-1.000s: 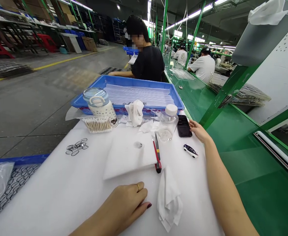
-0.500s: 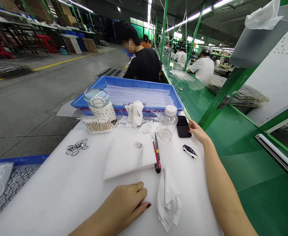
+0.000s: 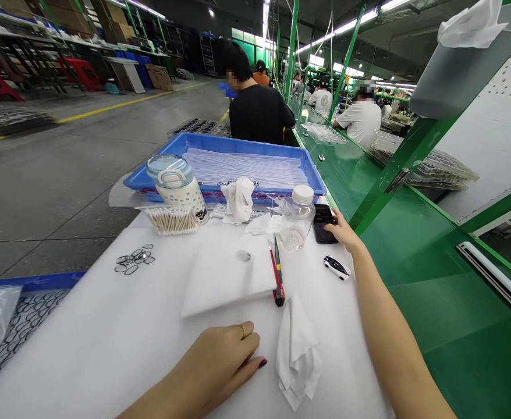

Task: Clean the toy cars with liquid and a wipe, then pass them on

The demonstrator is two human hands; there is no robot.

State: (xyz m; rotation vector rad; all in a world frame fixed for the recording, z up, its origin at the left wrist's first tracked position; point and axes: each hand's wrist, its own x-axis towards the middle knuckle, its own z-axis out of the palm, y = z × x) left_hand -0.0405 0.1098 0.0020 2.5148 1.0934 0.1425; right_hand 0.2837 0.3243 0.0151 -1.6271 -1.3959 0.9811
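Observation:
My left hand rests palm down on the white work surface, fingers curled in and thumb out to the side; I see nothing in it. At the far right of the surface, my right hand is at the black smartphone, its thumb over the screen and its fingers along the right edge. The phone lies flat. Just below it is a small white and dark toy car. A crumpled white cloth lies right of my left hand. Beyond it are red-handled tweezers or a similar slim tool, beside a white foam sheet.
A clear bottle, cotton swabs, a lidded cup and crumpled tissue stand before a blue tray. Black rings lie at left. A green conveyor runs along the right. A person in black sits ahead.
My right hand has shifted slightly left onto the phone, its thumb now over the screen. My left hand has stayed in place. The person ahead has moved a little right.

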